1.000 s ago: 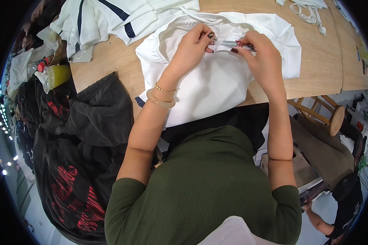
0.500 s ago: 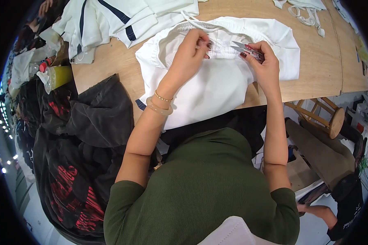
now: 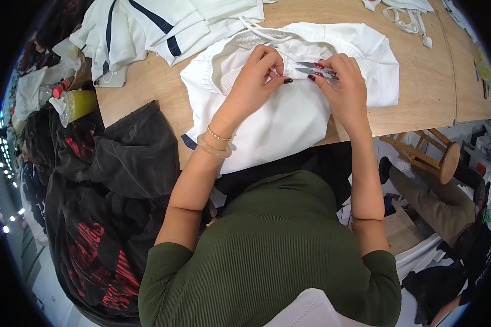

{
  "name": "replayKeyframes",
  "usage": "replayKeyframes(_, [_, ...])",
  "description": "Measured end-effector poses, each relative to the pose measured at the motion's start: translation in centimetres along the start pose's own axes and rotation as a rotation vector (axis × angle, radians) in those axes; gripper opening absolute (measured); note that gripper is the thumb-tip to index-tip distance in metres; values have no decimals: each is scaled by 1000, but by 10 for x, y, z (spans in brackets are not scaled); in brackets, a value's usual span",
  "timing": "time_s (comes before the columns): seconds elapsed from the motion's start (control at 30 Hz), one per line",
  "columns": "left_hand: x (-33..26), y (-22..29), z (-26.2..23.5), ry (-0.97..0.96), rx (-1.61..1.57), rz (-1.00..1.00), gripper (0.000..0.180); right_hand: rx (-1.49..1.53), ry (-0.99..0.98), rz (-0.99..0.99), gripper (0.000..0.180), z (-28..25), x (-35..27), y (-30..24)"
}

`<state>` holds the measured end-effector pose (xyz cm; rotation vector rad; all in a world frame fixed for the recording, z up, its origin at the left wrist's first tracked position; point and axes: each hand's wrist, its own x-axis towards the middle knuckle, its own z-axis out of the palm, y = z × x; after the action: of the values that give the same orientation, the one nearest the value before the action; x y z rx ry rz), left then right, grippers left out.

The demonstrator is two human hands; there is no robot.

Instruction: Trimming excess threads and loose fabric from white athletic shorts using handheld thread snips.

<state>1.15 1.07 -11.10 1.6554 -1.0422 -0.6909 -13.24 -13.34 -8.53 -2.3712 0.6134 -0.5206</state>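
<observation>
White drawstring shorts (image 3: 278, 120) lie spread on the table with the gathered elastic waistband (image 3: 207, 73) opened toward the far side. My left hand (image 3: 259, 76) is closed on the near part of this waistband, pinching the fabric between thumb and fingers. In my right hand (image 3: 343, 82) is a pair of thread snips (image 3: 311, 69), its blades apart and pointing left, just above the waistband and close to my left fingertips. A white drawstring (image 3: 262, 34) loops out at the far edge of the waistband. Whether a thread lies between the blades is too small to tell.
More white garments with navy stripes (image 3: 169, 32) are at the far left of the wooden table (image 3: 425, 111), by a phone (image 3: 112, 77). A cup of yellow drink (image 3: 79, 104) and dark clothing (image 3: 131, 152) sit left. A wooden stool (image 3: 447, 163) and another person's leg (image 3: 442, 207) are right.
My right hand and the snips have moved left, closer to my left hand. My left hand has shifted slightly right. At the right, the other person has changed position.
</observation>
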Motion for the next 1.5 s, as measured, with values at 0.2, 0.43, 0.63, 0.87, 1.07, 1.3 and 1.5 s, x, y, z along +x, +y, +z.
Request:
replayKeyframes(0.2, [2,-1,-1,2,15,-47,24,-107,-30,-89,23,4,3,-2])
replayKeyframes(0.43, [5,-1,2,35,-44,-65,30,289,-44,183,22,14,6,-4])
replayKeyframes(0.63, [5,0,5,46,20,-75,31,467,1,370,24,20,5,-1])
replayKeyframes(0.87, [10,1,8,64,-113,-177,23,556,70,403,22,27,5,-2])
replayKeyframes(1.07, [15,-6,12,187,-257,-301,15,415,65,396,23,22,7,-4])
replayKeyframes(1.3, [16,-1,11,87,97,-79,7,413,77,360,23,21,8,-1])
replayKeyframes(1.5, [17,-4,14,239,-387,-311,12,391,50,358,22,20,10,-1])
